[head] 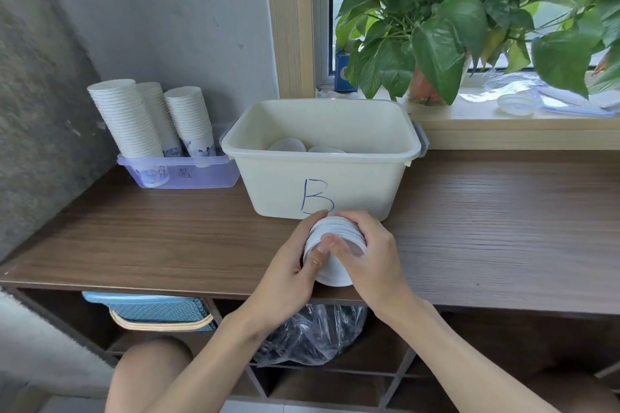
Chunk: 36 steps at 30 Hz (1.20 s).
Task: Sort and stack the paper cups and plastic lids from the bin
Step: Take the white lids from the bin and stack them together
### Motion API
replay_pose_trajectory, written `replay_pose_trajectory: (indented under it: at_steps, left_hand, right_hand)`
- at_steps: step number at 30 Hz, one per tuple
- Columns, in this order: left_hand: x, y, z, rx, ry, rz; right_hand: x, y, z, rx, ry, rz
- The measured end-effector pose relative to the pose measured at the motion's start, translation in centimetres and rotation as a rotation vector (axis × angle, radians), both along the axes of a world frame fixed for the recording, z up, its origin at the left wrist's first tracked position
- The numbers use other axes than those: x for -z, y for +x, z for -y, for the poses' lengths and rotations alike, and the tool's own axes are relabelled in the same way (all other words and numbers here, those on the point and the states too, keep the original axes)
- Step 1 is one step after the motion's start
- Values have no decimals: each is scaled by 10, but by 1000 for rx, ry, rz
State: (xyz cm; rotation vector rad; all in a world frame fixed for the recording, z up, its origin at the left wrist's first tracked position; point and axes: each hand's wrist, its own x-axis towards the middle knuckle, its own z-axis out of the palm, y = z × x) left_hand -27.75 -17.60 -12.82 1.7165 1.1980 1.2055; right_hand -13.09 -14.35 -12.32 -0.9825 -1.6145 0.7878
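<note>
left hand (290, 265) grips lid stack (332, 245) | right hand (370, 255) grips it too | before bin (322, 157)

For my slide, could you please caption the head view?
Left hand and right hand grip white stack before bin; cup stacks left.

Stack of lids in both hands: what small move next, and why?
Probably set the stack of lids down on the bare counter to the right of the bin marked B. The left hand and right hand both grip it, so neither is free, and a few white pieces lie in the bin, unsorted.
</note>
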Motion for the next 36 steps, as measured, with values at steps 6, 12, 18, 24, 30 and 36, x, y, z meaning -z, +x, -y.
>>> replay_pose_trajectory:
  at_steps: [6,12,18,24,30,36]
  left_hand:
    - [-4,6,2,-53,70,63]
    - [-5,8,3,-75,85,54]
    - [-5,7,3,-136,96,65]
    - [2,2,0,-185,80,68]
    - [-5,-1,2,-99,-25,-6]
    - [-4,-1,0,-73,-12,88]
  right_hand:
    - [5,0,-1,-15,21,52]
    - [7,0,-2,-6,45,62]
    - [7,-2,0,-22,99,91]
    - [3,0,-4,-54,161,194]
    - [3,-3,-12,46,203,169]
    - [-1,-2,-12,22,163,154]
